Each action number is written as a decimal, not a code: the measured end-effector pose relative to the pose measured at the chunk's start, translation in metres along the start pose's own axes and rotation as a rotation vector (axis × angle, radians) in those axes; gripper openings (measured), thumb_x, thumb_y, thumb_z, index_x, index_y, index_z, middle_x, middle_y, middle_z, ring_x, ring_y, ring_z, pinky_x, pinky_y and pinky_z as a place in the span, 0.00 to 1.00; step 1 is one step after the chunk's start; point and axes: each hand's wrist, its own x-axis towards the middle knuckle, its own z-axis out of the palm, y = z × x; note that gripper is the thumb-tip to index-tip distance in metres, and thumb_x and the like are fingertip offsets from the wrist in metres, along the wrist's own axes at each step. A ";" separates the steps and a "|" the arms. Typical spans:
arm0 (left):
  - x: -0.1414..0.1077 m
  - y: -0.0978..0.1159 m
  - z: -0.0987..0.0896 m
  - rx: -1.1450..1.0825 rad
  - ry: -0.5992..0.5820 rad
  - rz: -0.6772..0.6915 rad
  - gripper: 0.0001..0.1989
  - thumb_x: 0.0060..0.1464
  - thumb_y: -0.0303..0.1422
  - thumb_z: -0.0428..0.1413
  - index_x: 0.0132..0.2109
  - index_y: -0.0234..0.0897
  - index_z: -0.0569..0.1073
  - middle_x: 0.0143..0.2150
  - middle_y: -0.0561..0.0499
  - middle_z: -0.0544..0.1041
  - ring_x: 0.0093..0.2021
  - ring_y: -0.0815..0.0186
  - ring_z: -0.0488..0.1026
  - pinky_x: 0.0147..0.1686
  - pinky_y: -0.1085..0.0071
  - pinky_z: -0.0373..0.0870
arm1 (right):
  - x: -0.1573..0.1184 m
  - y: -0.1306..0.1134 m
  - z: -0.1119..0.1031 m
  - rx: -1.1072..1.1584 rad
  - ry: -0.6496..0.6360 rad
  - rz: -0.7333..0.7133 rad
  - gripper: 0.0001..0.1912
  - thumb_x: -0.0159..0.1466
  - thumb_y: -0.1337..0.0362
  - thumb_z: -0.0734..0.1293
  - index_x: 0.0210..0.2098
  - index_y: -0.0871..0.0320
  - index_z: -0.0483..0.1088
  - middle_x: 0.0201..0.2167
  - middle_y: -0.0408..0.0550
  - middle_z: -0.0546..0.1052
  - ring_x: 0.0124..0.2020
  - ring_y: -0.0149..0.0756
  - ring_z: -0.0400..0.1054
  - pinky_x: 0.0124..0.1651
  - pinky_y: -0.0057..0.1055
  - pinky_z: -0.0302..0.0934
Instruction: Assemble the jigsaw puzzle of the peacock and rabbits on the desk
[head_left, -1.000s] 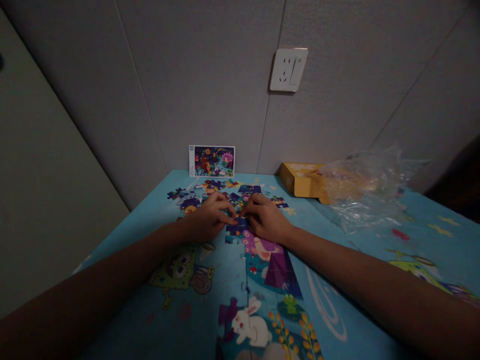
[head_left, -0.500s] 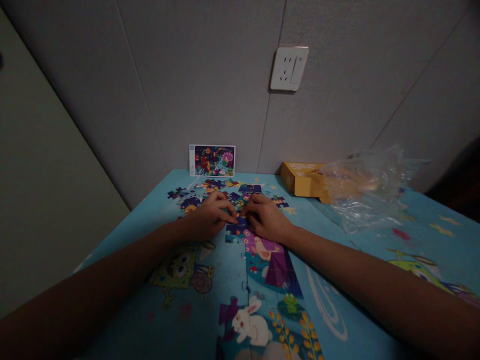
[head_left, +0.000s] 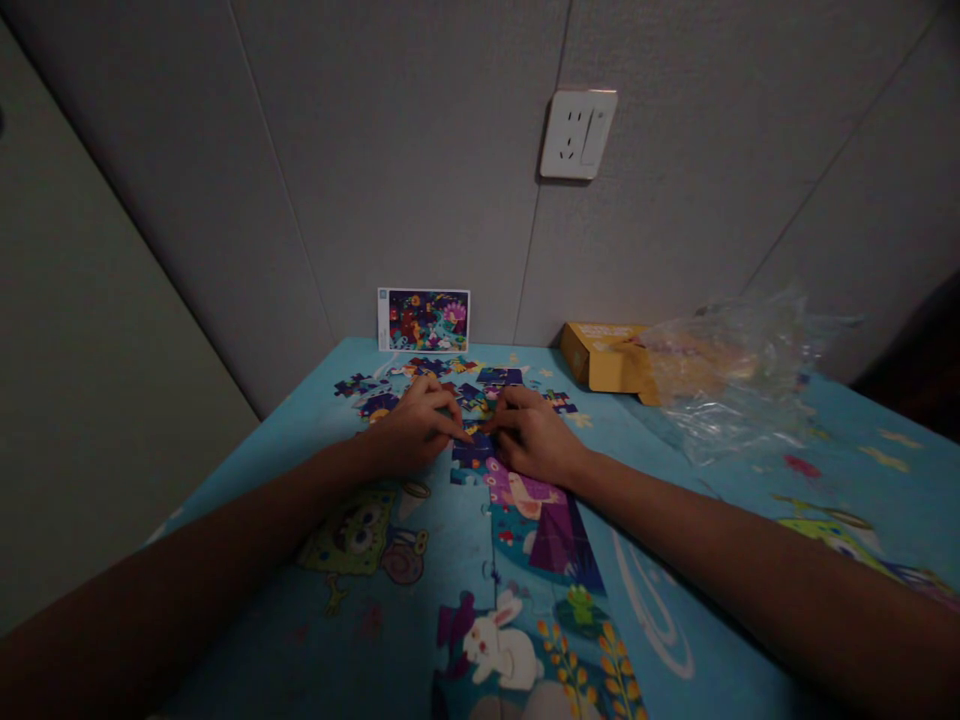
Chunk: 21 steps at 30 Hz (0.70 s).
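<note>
Both hands rest close together on the far part of a jigsaw. My left hand (head_left: 421, 428) has its thumb and fingers bent toward dark blue puzzle pieces (head_left: 471, 455), fingertips touching them. My right hand (head_left: 531, 432) is curled at the right side of those same pieces, fingers closed over something too small to make out. The joined puzzle strip (head_left: 555, 535) with a pink bird, a white rabbit and a green frog runs toward me. Loose pieces (head_left: 358, 385) lie beyond and left of my hands.
A picture card (head_left: 424, 321) leans on the wall at the back. At the back right are a yellow box (head_left: 604, 358) and a crumpled clear plastic bag (head_left: 727, 390). The blue patterned tablecloth (head_left: 262, 600) covers the table. A wall socket (head_left: 578, 135) is above.
My left hand has shifted slightly, its fingers drawn back a little left and its thumb still at the dark pieces. My right hand has barely moved.
</note>
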 end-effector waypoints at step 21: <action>-0.001 0.007 -0.002 0.050 -0.017 0.071 0.19 0.55 0.18 0.52 0.41 0.45 0.82 0.46 0.47 0.76 0.50 0.57 0.62 0.54 0.54 0.63 | -0.003 -0.006 -0.010 0.036 0.113 -0.164 0.12 0.55 0.70 0.61 0.19 0.56 0.73 0.23 0.47 0.71 0.30 0.37 0.65 0.40 0.38 0.56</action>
